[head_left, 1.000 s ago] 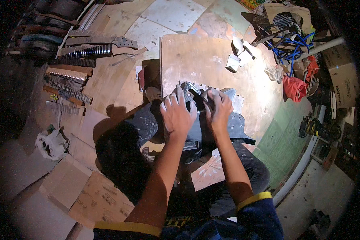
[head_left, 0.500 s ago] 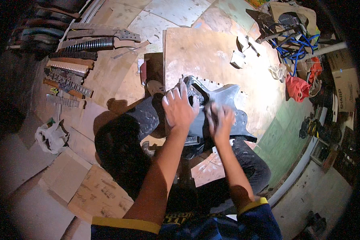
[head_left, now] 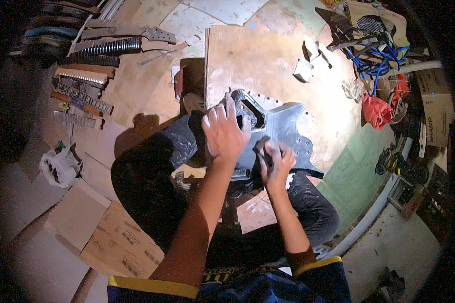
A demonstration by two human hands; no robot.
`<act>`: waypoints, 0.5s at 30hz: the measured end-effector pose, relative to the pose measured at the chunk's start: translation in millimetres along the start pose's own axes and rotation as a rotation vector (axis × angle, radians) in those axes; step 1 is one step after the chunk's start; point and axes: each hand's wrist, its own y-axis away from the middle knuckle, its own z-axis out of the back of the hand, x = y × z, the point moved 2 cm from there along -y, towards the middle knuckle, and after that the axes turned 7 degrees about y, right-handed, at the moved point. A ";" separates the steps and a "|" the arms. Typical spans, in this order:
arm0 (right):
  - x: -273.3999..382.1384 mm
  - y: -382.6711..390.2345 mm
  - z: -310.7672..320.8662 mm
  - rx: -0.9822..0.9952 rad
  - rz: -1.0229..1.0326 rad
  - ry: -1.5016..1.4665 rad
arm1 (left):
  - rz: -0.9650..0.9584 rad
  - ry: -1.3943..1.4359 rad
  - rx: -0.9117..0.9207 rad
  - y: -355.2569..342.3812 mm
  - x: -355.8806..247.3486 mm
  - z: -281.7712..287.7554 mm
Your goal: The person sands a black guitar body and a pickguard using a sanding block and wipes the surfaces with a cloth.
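A grey electric guitar body (head_left: 283,123) with cut-out cavities and several drilled holes lies across my lap and the board edge. My left hand (head_left: 223,132) grips its left side, fingers over the edge and thumb beside the upper cavity. Over the middle of the body, my right hand (head_left: 278,164) pinches a small dark piece of sandpaper (head_left: 261,145) against the surface. The underside of the body is hidden, as are parts beneath both hands.
A pale wooden board (head_left: 258,55) lies ahead, with white paper scraps (head_left: 304,69) on it. Guitar necks (head_left: 111,45) and toothed pieces line the left. Blue cable (head_left: 376,65) and a red cloth (head_left: 376,112) sit at right; a white plastic bag (head_left: 60,166) and cardboard (head_left: 121,245) lie lower left.
My right hand, blurred earlier, has shifted slightly down on the guitar body and shows more clearly now. The left hand keeps its hold, while the whole view has shifted a little.
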 end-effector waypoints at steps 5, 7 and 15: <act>37.6 -104.5 5.5 -0.050 -0.024 -0.030 | 0.000 0.009 0.021 2.0 3.9 -3.5; 18.7 -83.4 -2.5 -0.094 -0.004 -0.043 | 0.001 0.025 0.024 1.6 0.4 -1.6; 13.4 -70.2 -2.7 -0.083 0.006 0.059 | -0.013 0.004 0.021 0.9 -1.8 -3.4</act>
